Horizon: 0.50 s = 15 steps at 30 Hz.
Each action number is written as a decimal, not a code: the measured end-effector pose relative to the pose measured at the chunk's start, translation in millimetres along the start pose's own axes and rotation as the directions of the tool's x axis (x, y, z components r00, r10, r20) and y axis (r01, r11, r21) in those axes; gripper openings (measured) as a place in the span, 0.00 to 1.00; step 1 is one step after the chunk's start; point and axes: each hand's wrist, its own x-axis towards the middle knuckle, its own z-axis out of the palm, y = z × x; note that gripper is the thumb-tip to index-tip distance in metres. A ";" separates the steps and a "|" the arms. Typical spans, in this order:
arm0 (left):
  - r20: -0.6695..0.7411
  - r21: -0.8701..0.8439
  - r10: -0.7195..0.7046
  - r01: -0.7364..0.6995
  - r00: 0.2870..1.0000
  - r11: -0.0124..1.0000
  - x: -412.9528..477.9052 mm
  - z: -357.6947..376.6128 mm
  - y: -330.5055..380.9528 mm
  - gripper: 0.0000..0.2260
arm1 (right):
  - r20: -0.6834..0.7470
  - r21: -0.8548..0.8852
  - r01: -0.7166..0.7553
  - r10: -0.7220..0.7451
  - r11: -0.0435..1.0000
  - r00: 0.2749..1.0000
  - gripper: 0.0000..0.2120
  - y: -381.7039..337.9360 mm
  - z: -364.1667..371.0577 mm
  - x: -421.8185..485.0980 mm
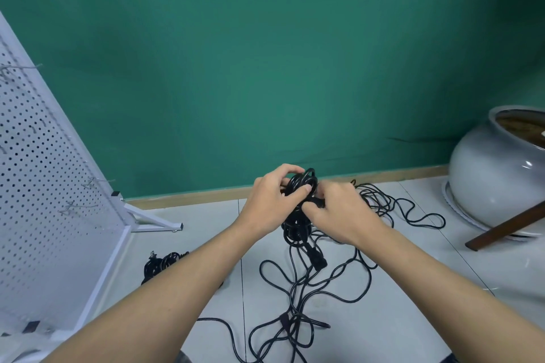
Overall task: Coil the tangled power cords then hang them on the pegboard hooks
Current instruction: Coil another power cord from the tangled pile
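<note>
I hold a coil of black power cord (298, 224) up in front of me over the floor. My left hand (272, 194) grips the top loops of the coil, thumb across them. My right hand (339, 212) pinches the cord at the coil's middle. A black plug (317, 256) hangs from the coil's bottom. Loose tangled black cords (298, 298) sprawl over the white floor below and to the right. A finished black coil (160, 264) lies on the floor at the left, partly hidden by my left forearm. The white pegboard (38, 186) stands at the left with wire hooks (73, 208).
The pegboard's white foot (156, 222) sticks out across the floor towards the green wall. A large grey ceramic pot (498, 174) sits at the right, with a brown wooden leg (507, 227) slanting in front of it.
</note>
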 end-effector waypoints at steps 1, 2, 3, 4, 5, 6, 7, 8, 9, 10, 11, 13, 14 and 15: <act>-0.003 0.019 0.027 -0.027 1.000 0.999 -0.5 0.3 -0.2 0.10 | 0.041 -0.039 0.020 -0.018 0.999 0.999 0.11 -1.6 0.5 -0.7; -0.010 0.034 0.044 -0.044 0.999 0.998 -0.8 0.0 0.5 0.10 | 0.062 -0.086 0.042 -0.037 0.995 0.997 0.12 -3.3 0.8 -1.8; -0.022 0.040 0.049 -0.048 0.999 0.998 0.1 -1.1 0.9 0.10 | 0.064 -0.134 0.066 -0.058 0.989 0.996 0.12 -4.8 0.7 -2.7; -0.038 0.037 0.043 -0.041 0.998 0.998 2.1 -2.8 0.4 0.09 | 0.056 -0.176 0.090 -0.082 0.980 0.995 0.13 -6.0 -0.3 -3.4; -0.061 0.027 0.025 -0.024 0.998 0.999 4.6 -5.4 -0.9 0.09 | 0.052 -0.207 0.107 -0.099 0.972 0.994 0.14 -6.5 -2.1 -3.9; -0.097 0.010 -0.003 0.004 0.995 1.000 7.7 -9.4 -2.6 0.09 | 0.056 -0.229 0.120 -0.110 0.966 0.992 0.15 -7.4 -4.6 -4.9; -0.138 -0.026 -0.044 0.041 0.989 0.999 12.3 -14.8 -6.7 0.09 | 0.070 -0.243 0.127 -0.114 0.962 0.991 0.16 -8.8 -6.7 -6.4; -0.175 -0.069 -0.091 0.080 0.980 0.994 16.1 -21.1 -10.9 0.09 | 0.092 -0.250 0.135 -0.115 0.959 0.989 0.16 -10.3 -7.4 -8.7; -0.196 -0.106 -0.138 0.119 0.971 0.987 18.8 -27.4 -16.4 0.08 | 0.115 -0.252 0.144 -0.118 0.957 0.986 0.15 -12.6 -6.6 -12.1; -0.201 -0.124 -0.170 0.148 0.965 0.981 19.8 -33.2 -20.2 0.07 | 0.135 -0.251 0.156 -0.125 0.955 0.983 0.15 -15.0 -4.0 -15.5; -0.204 -0.126 -0.192 0.169 0.960 0.978 20.1 -37.5 -24.6 0.06 | 0.153 -0.244 0.168 -0.133 0.955 0.979 0.15 -17.4 -0.7 -18.9; -0.225 -0.139 -0.218 0.191 0.949 0.972 20.5 -44.8 -32.2 0.05 | 0.178 -0.192 0.174 -0.141 0.966 0.974 0.15 -20.7 6.8 -22.6; -0.239 -0.172 -0.228 0.190 0.944 0.967 20.1 -48.1 -34.1 0.06 | 0.187 -0.153 0.174 -0.144 0.973 0.972 0.15 -20.9 10.7 -22.2; -0.249 -0.224 -0.242 0.187 0.938 0.957 19.6 -51.2 -33.4 0.06 | 0.192 -0.116 0.166 -0.142 0.979 0.971 0.15 -20.8 14.0 -21.1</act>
